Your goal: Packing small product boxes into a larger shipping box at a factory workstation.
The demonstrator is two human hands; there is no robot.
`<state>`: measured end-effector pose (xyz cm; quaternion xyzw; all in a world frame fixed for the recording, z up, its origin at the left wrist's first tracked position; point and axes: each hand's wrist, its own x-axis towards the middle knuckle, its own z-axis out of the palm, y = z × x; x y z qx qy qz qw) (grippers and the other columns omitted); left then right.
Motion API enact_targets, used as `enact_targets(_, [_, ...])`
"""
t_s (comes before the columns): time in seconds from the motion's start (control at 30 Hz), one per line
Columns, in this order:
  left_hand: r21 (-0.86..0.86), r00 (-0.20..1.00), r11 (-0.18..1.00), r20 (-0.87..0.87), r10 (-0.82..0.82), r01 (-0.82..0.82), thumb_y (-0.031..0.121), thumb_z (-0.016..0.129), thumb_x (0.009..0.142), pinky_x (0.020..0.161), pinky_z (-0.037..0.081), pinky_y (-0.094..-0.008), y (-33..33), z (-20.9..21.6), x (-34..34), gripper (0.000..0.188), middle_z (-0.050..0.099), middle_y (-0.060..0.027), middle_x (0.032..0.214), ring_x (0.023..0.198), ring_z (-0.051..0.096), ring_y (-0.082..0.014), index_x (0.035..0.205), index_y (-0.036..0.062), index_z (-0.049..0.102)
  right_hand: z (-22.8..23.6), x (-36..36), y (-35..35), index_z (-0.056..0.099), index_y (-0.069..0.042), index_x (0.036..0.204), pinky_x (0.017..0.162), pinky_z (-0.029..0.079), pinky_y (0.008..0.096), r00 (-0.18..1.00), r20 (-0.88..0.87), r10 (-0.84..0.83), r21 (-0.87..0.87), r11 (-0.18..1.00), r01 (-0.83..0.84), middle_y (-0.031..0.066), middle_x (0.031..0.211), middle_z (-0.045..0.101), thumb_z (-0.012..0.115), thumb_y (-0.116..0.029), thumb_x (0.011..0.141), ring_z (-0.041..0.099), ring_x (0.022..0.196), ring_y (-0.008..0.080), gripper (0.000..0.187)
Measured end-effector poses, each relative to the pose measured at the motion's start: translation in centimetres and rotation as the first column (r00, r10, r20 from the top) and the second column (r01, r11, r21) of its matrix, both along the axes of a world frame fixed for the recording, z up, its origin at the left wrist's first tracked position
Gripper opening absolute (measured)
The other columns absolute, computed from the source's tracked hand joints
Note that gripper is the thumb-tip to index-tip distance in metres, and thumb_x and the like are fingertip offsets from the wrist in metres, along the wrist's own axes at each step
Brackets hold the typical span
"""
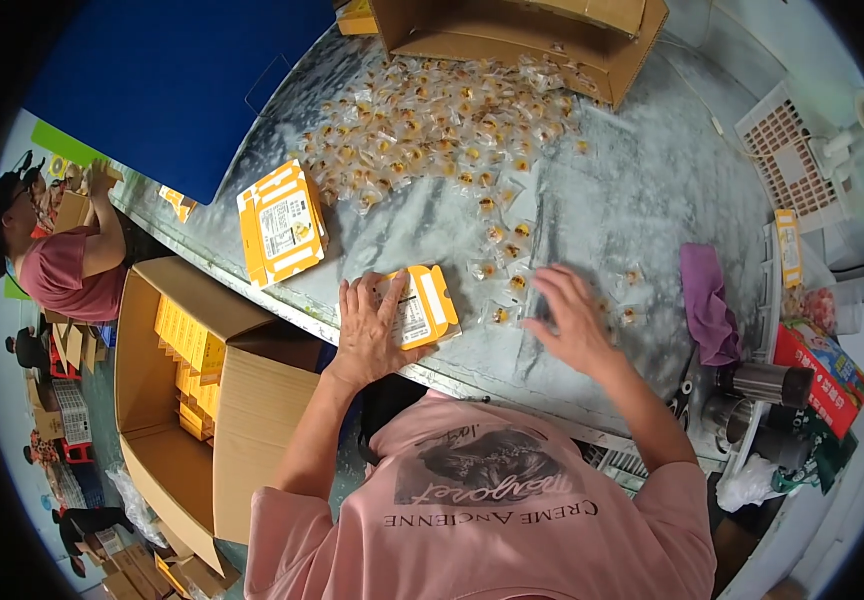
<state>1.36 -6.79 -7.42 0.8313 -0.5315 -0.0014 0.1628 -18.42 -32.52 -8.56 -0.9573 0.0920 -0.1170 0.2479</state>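
My left hand (364, 330) holds a small yellow-and-white carton (424, 305) near the front edge of the table, its fingers over the carton's left part and its thumb across the top face. My right hand (577, 325) hovers or rests low over the table to the right, fingers apart, with nothing visible in it. Between the hands lie several small clear-wrapped pieces (500, 316) with yellow-brown centres. A few more wrapped pieces (630, 316) lie right of my right hand. Farther back spreads a large heap of the same pieces (432, 130).
Flattened yellow cartons (287, 225) are stacked left on the grey table (392, 230). A cardboard box (512, 45) lies tipped behind the heap. Below left, an open cardboard box (152, 400) contains yellow cartons. A purple cloth (709, 300) lies right. A person (67, 260) works at far left.
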Motion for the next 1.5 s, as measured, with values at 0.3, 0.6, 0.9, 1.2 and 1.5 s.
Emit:
enact_targets(0.3, [-0.023,1.0,1.0,0.017,0.008,-0.008,0.052,0.087,0.055,0.105,0.027,-0.0598,0.3,-0.3,-0.4,0.112,0.043,-0.0233,0.128,0.119,0.041,-0.0406,0.143,0.002,0.038,-3.0,2.4,4.1,0.048,-0.001,0.136,0.112,0.031,0.044,0.971,0.02,0.236,-0.133,0.964,-0.232,0.013,0.146,0.04,0.068,-0.025,0.086,0.033,0.136,0.0332,0.059])
enact_targets(0.6, [-0.007,0.999,1.0,0.017,-0.029,0.03,0.052,0.087,0.056,0.104,0.028,-0.0576,-0.1,0.1,-0.3,0.112,0.043,-0.0226,0.128,0.119,0.041,-0.0396,0.143,0.0023,0.037,-3.7,6.3,-1.8,0.058,0.0,0.12,0.098,0.042,0.0401,0.989,0.113,0.091,0.106,0.989,-0.103,0.015,0.122,0.057,0.058,-0.02,0.093,0.051,0.115,0.0317,0.034])
enact_targets(0.9, [0.068,0.996,0.995,-0.046,-0.072,0.075,0.057,0.084,0.06,0.107,0.023,-0.0655,-0.4,0.4,-1.5,0.111,0.04,-0.0212,0.133,0.125,0.037,-0.0421,0.147,0.0102,0.034,-0.1,-1.8,-8.7,0.05,-0.006,0.138,0.113,0.027,0.0486,0.987,-0.024,-0.16,-0.056,0.986,0.159,0.0162,0.144,0.046,0.077,-0.046,0.076,0.035,0.136,0.0367,0.078])
enact_targets(1.2, [0.045,0.968,0.971,-0.105,-0.227,0.233,0.042,0.088,0.055,0.105,0.035,-0.0537,-3.7,0.3,-2.5,0.11,0.038,-0.0217,0.133,0.124,0.036,-0.0447,0.147,0.009,0.037,-0.8,-4.8,-1.5,0.032,-0.004,0.148,0.119,0.014,0.0534,0.979,-0.201,0.012,-0.05,0.999,-0.022,0.0178,0.156,0.024,0.084,-0.055,0.06,0.02,0.145,0.0376,0.114])
enact_targets(1.5, [0.039,0.967,0.974,-0.133,-0.216,0.223,0.041,0.089,0.054,0.105,0.036,-0.0517,-4.0,0.3,-3.1,0.11,0.037,-0.0226,0.134,0.125,0.036,-0.0441,0.146,0.0101,0.038,-1.0,-0.9,1.7,0.029,-0.003,0.149,0.119,0.019,0.0496,0.995,0.006,0.099,-0.005,0.995,-0.099,0.0155,0.152,0.027,0.084,-0.054,0.061,0.031,0.139,0.0346,0.115])
